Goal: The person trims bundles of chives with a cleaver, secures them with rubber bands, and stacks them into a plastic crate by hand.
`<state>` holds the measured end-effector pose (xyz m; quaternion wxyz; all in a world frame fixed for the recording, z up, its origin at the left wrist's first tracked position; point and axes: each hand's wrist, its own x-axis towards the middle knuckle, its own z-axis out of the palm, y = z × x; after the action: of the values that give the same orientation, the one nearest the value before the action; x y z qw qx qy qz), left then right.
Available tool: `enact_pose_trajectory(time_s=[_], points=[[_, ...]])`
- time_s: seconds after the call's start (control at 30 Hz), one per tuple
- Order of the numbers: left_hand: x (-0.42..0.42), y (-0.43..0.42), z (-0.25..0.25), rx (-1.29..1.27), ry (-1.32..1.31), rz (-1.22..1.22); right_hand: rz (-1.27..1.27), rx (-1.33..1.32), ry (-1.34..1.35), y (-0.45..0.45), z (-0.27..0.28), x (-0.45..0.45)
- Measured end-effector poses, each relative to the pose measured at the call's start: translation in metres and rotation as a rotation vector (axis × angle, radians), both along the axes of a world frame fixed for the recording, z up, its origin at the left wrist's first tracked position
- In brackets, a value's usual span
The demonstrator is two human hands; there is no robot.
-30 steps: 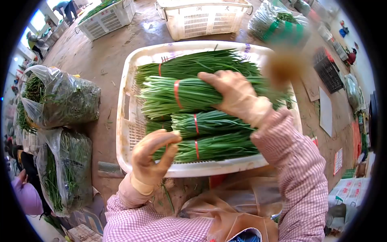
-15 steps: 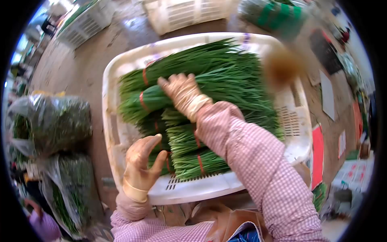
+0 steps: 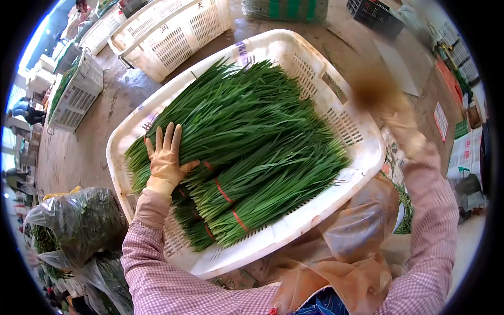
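Note:
Bundles of garlic chives tied with red bands lie side by side in a white plastic basket. Some bundles sit under others at the near left. My left hand, in a pale yellowish glove, lies spread over the banded ends at the basket's left side and holds nothing. Out past the basket's right rim is my right hand, gloved too. Motion blur and a brown smudge in the view hide its fingers, so whatever it may hold cannot be made out.
White crates stand beyond the basket, with a green-striped wrapped bundle beside them. Clear bags of greens sit at left. A black crate is at the far right. A brown apron covers my lap.
My right hand has left the chives and swung right, outside the basket. My left hand has moved from the near-left rim onto the bundles. The view has turned, so the basket appears rotated.

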<state>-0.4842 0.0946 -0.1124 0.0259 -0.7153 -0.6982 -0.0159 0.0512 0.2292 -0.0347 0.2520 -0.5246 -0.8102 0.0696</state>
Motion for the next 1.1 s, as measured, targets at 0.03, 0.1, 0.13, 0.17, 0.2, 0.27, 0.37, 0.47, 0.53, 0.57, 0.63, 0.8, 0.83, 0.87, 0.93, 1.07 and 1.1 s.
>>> enact_pose_trajectory(time_s=[0.03, 0.1, 0.13, 0.17, 0.2, 0.27, 0.37, 0.47, 0.53, 0.57, 0.63, 0.8, 0.83, 0.87, 0.93, 1.07, 1.1], points=[[0.000, 0.000, -0.002, 0.006, 0.002, -0.003, -0.095, -0.034, 0.064, -0.008, -0.002, 0.031], [-0.002, -0.001, -0.007, 0.037, 0.002, -0.015, -0.140, -0.070, 0.119, -0.025, 0.001, 0.036], [-0.003, -0.001, -0.007, 0.075, 0.001, -0.041, -0.121, -0.233, 0.289, -0.034, 0.007, 0.010], [-0.003, 0.000, -0.006, 0.071, 0.008, -0.038, -0.103, -0.397, 0.456, -0.040, 0.014, -0.023], [-0.003, -0.002, -0.006, 0.076, 0.015, -0.041, 0.060, -0.476, 0.503, -0.036, 0.020, -0.077], [-0.001, -0.005, -0.007, 0.078, 0.016, -0.033, 0.219, -0.715, 0.654, -0.024, 0.012, -0.141], [-0.002, -0.003, -0.008, 0.114, -0.001, -0.056, 0.425, -0.899, 0.561, -0.004, -0.010, -0.225], [-0.001, -0.002, -0.005, 0.083, 0.030, -0.043, 0.397, -0.780, 0.240, 0.008, -0.036, -0.284], [-0.001, -0.001, -0.006, 0.080, 0.019, -0.039, 0.399, -0.670, 0.084, 0.009, -0.036, -0.305], [-0.001, 0.000, -0.006, 0.083, 0.013, -0.044, 0.398, -0.676, 0.083, 0.013, -0.039, -0.313], [-0.004, -0.001, -0.004, 0.084, 0.024, -0.053, 0.443, -0.524, -0.104, 0.019, -0.052, -0.326], [0.007, 0.001, -0.012, 0.084, -0.191, 0.040, 0.187, -0.079, 0.265, 0.027, -0.054, -0.304], [0.020, -0.003, -0.002, 0.072, -0.223, 0.137, 0.009, -0.243, 0.274, 0.035, -0.030, -0.280], [-0.005, -0.002, -0.018, 0.107, -0.101, 0.012, -0.096, -0.377, 0.319, 0.044, -0.017, -0.247], [-0.004, 0.002, -0.017, 0.281, 0.126, -0.203, -0.211, -0.285, 0.425, 0.030, 0.001, -0.150], [0.009, -0.004, 0.006, 0.075, 0.258, -0.107, -0.385, -0.238, 0.644, -0.074, 0.048, 0.039], [0.002, -0.008, 0.006, -0.012, 0.228, -0.056, -0.519, -0.174, 0.613, -0.112, 0.042, 0.073]])
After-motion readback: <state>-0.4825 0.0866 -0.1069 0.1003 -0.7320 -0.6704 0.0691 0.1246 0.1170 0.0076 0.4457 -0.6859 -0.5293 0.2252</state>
